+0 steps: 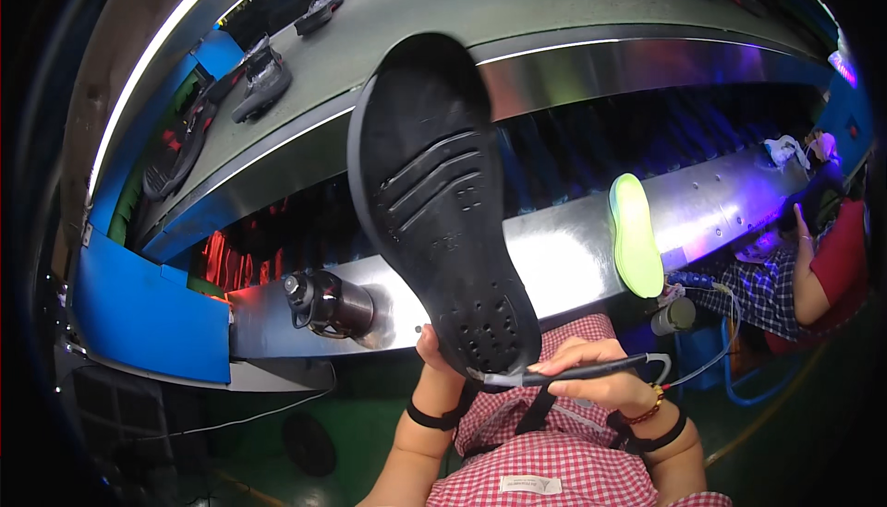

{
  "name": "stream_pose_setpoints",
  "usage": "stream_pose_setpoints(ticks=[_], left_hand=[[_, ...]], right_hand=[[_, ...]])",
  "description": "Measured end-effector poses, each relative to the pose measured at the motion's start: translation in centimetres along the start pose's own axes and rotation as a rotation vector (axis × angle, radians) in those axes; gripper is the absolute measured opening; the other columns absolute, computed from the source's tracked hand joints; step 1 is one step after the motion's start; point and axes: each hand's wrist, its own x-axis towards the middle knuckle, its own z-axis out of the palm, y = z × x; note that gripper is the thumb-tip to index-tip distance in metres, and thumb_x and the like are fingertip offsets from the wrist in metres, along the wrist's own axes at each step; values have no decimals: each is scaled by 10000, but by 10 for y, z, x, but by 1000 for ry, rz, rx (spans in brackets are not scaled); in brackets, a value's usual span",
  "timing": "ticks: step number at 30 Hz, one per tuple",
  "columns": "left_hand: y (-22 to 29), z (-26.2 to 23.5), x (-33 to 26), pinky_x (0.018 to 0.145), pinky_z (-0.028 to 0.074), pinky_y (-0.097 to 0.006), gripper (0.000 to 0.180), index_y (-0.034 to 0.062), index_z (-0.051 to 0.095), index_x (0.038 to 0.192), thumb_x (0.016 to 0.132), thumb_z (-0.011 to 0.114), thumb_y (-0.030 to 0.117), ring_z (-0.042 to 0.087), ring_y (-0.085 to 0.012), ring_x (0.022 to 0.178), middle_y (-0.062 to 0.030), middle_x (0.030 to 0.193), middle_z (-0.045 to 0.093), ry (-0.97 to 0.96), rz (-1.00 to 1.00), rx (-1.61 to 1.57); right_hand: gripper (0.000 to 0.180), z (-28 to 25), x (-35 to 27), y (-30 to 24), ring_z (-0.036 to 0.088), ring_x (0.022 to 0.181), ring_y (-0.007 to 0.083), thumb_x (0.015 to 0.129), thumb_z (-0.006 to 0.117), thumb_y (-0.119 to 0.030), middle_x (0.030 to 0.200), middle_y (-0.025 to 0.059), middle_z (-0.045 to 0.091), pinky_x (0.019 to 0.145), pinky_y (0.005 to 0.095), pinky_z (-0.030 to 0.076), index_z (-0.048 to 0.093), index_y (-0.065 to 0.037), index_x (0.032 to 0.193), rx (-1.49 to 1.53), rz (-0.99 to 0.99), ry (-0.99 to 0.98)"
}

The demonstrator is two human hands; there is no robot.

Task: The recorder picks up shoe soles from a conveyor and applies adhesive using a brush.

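Observation:
A black shoe sole (430,184) is held up, toe end away from me, with grooves across its middle and a cluster of small holes at the heel. My left hand (432,352) grips it by the heel's left side; most of its fingers are hidden behind the sole. In my right hand (601,373) is a black pen-shaped tool (591,368) with a thin hose or cord at its back end. Its pale, flat tip lies at the heel's near edge; I cannot tell whether it is a brush.
A steel ledge (554,258) carries a yellow-green sole (637,239) and a dark bottle (337,304). Shoes and dark parts (263,82) lie on the grey conveyor belt (397,27) behind. At right, a co-worker's arm (813,276) shows beside a grey-lidded container (674,316).

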Motion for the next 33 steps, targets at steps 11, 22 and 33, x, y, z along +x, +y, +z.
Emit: stream_pose_setpoints(ticks=[11,22,33], left_hand=[[33,40,16,997,436,-359,871,-42,349,1383,732,685,429,549,-262,1163,-199,1291,514,-101,-459,70],[35,34,25,984,421,-318,801,-49,367,1388,784,658,391,552,-219,1138,-176,1288,525,-225,-590,190],[42,47,25,961,455,-301,711,-21,333,1431,860,597,309,601,-218,1078,-184,1257,557,-68,-862,247]], right_hand=[[231,-33,10,-21,688,954,274,788,722,-23,1037,156,696,842,340,563,690,-6,1016,-273,-95,-460],[254,-42,10,-21,693,934,244,795,702,-34,1067,125,693,782,302,572,687,-31,1048,-373,-166,-573],[269,-52,14,-42,683,964,210,845,592,-97,1136,68,678,725,270,555,678,-96,1100,-627,-177,-662]])
